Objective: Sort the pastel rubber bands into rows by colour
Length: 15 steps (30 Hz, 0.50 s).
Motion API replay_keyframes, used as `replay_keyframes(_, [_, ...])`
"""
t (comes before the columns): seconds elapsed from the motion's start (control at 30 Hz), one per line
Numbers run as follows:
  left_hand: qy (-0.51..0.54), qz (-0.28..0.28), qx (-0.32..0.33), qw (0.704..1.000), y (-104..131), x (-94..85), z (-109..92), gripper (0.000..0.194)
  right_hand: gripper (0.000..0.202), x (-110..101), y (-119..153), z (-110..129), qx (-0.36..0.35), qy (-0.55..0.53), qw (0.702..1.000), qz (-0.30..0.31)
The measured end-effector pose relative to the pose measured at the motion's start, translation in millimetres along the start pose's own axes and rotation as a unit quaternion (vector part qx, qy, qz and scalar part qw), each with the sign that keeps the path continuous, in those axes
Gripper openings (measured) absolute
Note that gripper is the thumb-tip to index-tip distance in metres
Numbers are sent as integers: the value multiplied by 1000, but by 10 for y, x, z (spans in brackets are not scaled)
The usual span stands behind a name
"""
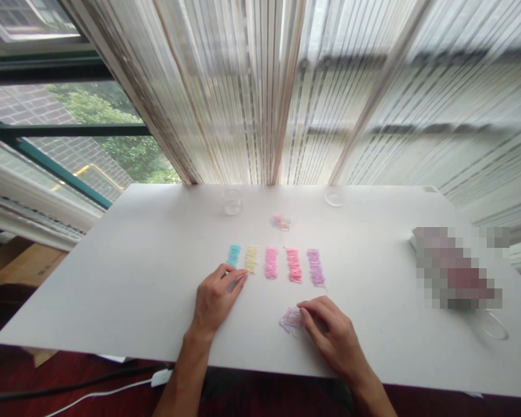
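Note:
Five short columns of small coloured pieces lie side by side on the white table: blue [233, 255], yellow [251, 259], pink [271, 263], coral pink [294, 266] and purple [316, 267]. My left hand [218, 294] rests at the lower ends of the blue and yellow columns, thumb and forefinger closed together; anything between them is too small to name. My right hand [329, 326] is pinched at the right edge of a loose purplish pile [290, 320]; what its fingertips hold cannot be made out. A small mixed pile [281, 222] lies behind the columns.
On the white table [125, 272], a clear round container [232, 202] stands at the back and a clear round lid [334, 198] lies to its right. A blurred-out object [458, 269] with a loop [494, 325] is at the right. Striped curtains hang behind.

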<state>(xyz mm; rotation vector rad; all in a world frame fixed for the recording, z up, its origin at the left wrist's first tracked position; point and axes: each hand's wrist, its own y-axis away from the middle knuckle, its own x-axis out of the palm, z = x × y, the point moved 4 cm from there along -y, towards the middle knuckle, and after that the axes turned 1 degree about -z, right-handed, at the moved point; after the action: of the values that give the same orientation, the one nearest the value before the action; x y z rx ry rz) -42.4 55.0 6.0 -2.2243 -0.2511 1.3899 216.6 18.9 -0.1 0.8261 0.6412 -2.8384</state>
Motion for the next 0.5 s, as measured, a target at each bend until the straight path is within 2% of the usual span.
replay_keyframes(0.27, [-2,-16,20,1000,14,-6,-30,18,12,-5,21,3,3,-8,1000,4])
replay_keyframes(0.4, [-5,11,57,998,35,24,-133,21,12,-5,17,2,5,-10,1000,2])
replay_keyframes(0.5, [-19,24,60,998,35,42,-155,25,12,0,16,-4,7,-11,1000,3])
